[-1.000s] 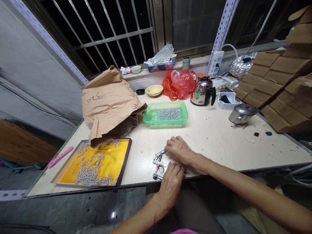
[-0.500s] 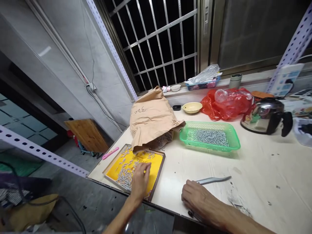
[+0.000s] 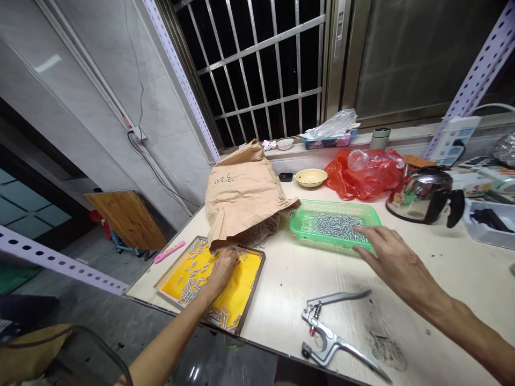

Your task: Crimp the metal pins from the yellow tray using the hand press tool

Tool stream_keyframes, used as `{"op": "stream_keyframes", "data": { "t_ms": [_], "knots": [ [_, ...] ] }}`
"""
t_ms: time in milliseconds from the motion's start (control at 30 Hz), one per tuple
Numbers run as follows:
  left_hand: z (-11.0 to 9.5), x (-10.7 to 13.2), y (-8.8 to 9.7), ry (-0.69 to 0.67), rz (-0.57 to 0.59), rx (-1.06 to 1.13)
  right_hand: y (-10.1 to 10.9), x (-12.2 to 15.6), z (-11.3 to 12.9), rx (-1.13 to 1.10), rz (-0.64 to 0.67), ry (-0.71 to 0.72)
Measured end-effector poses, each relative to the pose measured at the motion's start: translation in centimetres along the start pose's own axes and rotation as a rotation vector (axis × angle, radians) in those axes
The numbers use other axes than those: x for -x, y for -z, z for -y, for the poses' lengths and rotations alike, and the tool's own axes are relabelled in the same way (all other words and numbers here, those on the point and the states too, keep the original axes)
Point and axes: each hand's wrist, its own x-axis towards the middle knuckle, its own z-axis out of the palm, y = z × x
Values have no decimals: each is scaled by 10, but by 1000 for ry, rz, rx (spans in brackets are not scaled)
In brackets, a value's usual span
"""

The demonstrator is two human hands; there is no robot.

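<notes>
My left hand [image 3: 222, 271] is over the shallow tray [image 3: 256, 279] with a yellow bottom, its fingers curled down near the tray's far side. Small metal pins [image 3: 191, 287] lie scattered and heaped there; whatever the fingertips hold is hidden. My right hand [image 3: 396, 262] is open, thumb apart from the fingers, at the right front corner of a green plastic basket [image 3: 322, 242]. Many similar pins [image 3: 338, 225] cover the basket's floor. Nearer the table edge lie metal hand pliers [image 3: 332, 340] with a spring, handles spread, touched by neither hand.
A brown paper bag [image 3: 245, 187] with its mouth toward the tray stands behind it. A pink-handled tool [image 3: 169, 252] lies left. Along the back are a yellow bowl [image 3: 311, 177], a red plastic bag [image 3: 358, 174] and a metal kettle [image 3: 422, 195]. A grey bin [image 3: 488, 230] is at right.
My right hand has left the pliers, moved up to the green basket and opened. My left hand has shifted toward the tray's far side. The view has swung slightly right.
</notes>
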Motion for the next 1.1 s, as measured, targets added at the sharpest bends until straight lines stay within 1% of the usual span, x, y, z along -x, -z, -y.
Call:
{"op": "stream_keyframes", "data": {
  "t_ms": [100,200,233,300,367,433,500,567,633,667,733,800,967,1100],
  "knots": [
    [0,-5,-1,-25,32,9,-1,42,25,-182,200,20],
    [-1,-11,4,-66,65,30,4,83,56,-331,409,-21],
    [-2,-13,7,-79,73,33,6,94,64,-357,458,-40],
    [-10,-14,14,-79,63,58,9,112,74,-361,514,-72],
    [-27,-10,21,-6,32,168,10,125,76,-310,523,-94],
    [-56,3,27,131,65,413,10,135,75,-246,500,-108],
    [-93,23,30,254,222,745,9,141,74,-205,467,-114],
    [-131,43,30,310,400,1001,7,143,73,-181,444,-120],
    [-161,58,28,379,506,1125,6,143,74,-157,426,-129],
    [-171,63,27,411,537,1152,5,142,75,-145,421,-133],
    [-183,68,24,460,575,1164,4,141,77,-117,412,-138],
    [-187,69,20,474,611,1143,3,141,78,-89,409,-141],
    [-189,62,16,403,647,1051,0,144,79,-22,405,-147],
    [-192,56,13,356,731,955,0,143,79,-16,420,-154]
  ]
}}
